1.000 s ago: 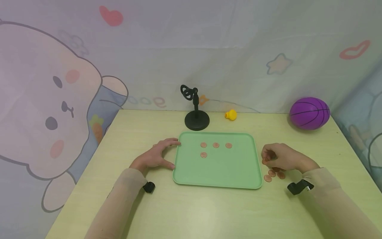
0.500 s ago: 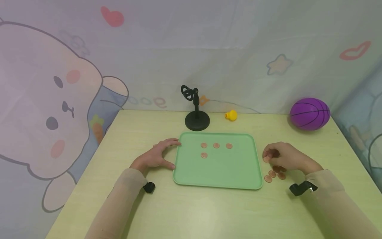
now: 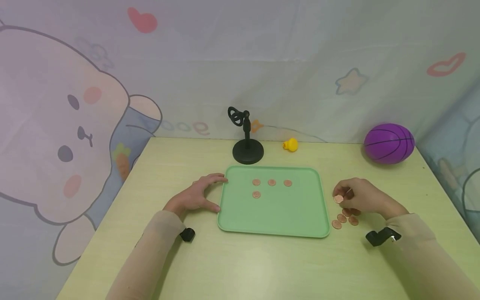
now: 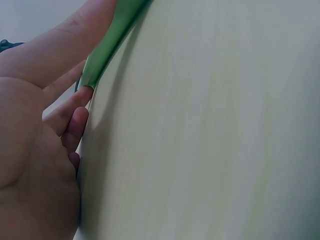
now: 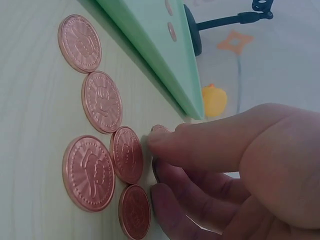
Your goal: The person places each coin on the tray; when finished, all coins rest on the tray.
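Note:
My right hand pinches a copper-coloured coin between thumb and fingertips, off the right side of the green tray. In the right wrist view the thumb and fingers cover most of that coin. Below this hand several embossed copper coins lie close together on the table. On the tray, three coins form a row near the far side, and one coin lies under the row's left end. My left hand rests at the tray's left rim, fingers and thumb spread along it.
Behind the tray stands a black stand with a round base. A small yellow toy duck sits to its right. At the table's back right corner is a purple ball. A patterned cloth hangs behind the table.
The right hand has shifted slightly right with its coin, which has turned so its face shows more to the head camera. The left hand and tray have stayed put.

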A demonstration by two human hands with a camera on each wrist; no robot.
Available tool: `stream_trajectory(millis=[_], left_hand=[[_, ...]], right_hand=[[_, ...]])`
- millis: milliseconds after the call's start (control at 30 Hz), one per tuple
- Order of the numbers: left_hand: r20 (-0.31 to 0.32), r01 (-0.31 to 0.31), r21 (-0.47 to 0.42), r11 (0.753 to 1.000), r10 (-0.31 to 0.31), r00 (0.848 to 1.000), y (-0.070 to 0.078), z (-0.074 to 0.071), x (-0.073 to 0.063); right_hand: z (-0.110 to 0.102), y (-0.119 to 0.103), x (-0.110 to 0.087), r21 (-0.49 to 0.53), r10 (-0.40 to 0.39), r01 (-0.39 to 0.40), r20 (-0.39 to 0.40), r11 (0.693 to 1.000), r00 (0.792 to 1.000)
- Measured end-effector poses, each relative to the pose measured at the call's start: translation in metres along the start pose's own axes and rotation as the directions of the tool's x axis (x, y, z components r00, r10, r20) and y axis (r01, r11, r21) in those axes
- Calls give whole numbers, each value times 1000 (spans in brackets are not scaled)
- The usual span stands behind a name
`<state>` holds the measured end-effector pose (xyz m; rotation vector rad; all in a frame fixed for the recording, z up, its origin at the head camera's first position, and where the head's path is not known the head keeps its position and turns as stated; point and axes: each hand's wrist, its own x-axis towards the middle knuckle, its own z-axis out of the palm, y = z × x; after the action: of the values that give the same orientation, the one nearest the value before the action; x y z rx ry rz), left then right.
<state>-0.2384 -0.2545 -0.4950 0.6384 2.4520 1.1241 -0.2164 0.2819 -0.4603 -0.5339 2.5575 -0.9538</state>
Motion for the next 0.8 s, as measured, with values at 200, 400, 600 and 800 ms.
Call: stream_trajectory(millis=[200,400,600,800], left_hand=[[3,0,-8,1000,0,1000,0,0,1],[3,1,-10,1000,-1,1000,-1,0,1],[0,-5,-6,1000,5,1000,-2,0,1],[-5,-7,-3,1000,7,1000,-3,0,1]], right_hand=[[1,0,-1,41,20,-21,16,999,1000],[-1,-1,0,-30,-8,8,6,1000,1000],[-1,-1,1,-95,-28,29,3,995,1000],[-1,-1,1,-87,-48,49,9,995,999]])
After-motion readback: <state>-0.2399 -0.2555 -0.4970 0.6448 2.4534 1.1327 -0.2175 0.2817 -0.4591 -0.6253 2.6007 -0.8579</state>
